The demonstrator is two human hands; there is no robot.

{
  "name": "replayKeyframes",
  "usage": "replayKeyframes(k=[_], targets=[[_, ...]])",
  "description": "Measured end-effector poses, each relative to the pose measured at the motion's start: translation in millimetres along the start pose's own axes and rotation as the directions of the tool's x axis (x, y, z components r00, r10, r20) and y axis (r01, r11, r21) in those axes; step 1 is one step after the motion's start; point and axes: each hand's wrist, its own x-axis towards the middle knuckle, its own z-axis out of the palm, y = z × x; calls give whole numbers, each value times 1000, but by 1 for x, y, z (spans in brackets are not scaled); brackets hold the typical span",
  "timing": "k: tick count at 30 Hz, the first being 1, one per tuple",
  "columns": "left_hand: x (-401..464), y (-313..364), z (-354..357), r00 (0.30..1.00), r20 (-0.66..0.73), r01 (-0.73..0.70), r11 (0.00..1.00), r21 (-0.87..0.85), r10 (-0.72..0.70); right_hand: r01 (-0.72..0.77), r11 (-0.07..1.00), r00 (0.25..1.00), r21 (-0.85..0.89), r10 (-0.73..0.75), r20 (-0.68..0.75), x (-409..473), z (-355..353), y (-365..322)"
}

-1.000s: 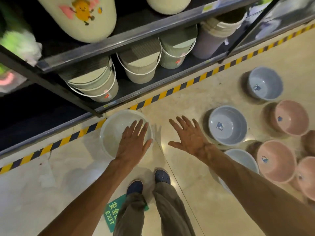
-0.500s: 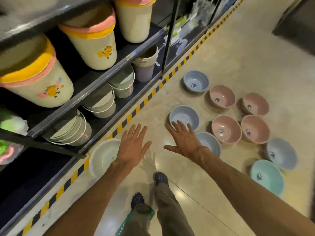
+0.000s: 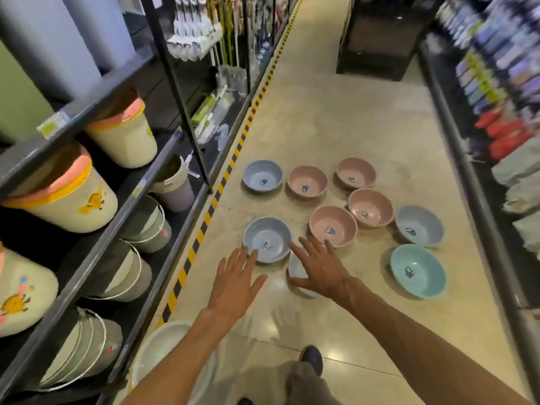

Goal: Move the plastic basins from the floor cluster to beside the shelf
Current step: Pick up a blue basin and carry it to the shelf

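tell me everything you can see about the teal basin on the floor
The teal basin is a round, smooth, plastic-looking bowl with a sloping wall and a plain rim. It sits upright and holds nothing, with a small dark label stuck inside near the bottom. It is the only teal one, at the near right edge of the cluster, just below a blue basin; whether they touch is unclear. Neither hand reaches it.
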Motion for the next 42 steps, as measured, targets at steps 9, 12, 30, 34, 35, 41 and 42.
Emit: replayKeyframes(k=[9, 12, 30, 34, 35, 41, 42], targets=[[94, 76, 13, 994, 73, -85, 996, -27, 87, -165, 978, 986, 126, 162, 34, -13, 3, 125], [124, 97, 25, 989, 121, -81, 995, -51, 86, -217, 961, 976, 171, 209, 64, -9, 16, 159], [322, 95, 106, 916, 386, -70, 991, -117, 111, -404, 893, 885, 199, 326, 333, 123, 110, 264], [353, 80, 141, 913, 403, -24, 995, -99, 62, -459, 857, 853, 232, 353, 385, 160, 133, 284], [360, 77, 154, 913, 402, -21, 995, -102, 61, -468, 852, 846, 236, 355, 397, 168, 141, 290], [406, 69, 248, 899, 439, 70, 986, -149, 2, -509, 828, 806, 235, 363, 467, 215, 230, 332], [414, 68, 267, 888, 460, 88, 983, -158, -6, -512, 827, 801, 234, 361, 478, 224, 249, 340]])
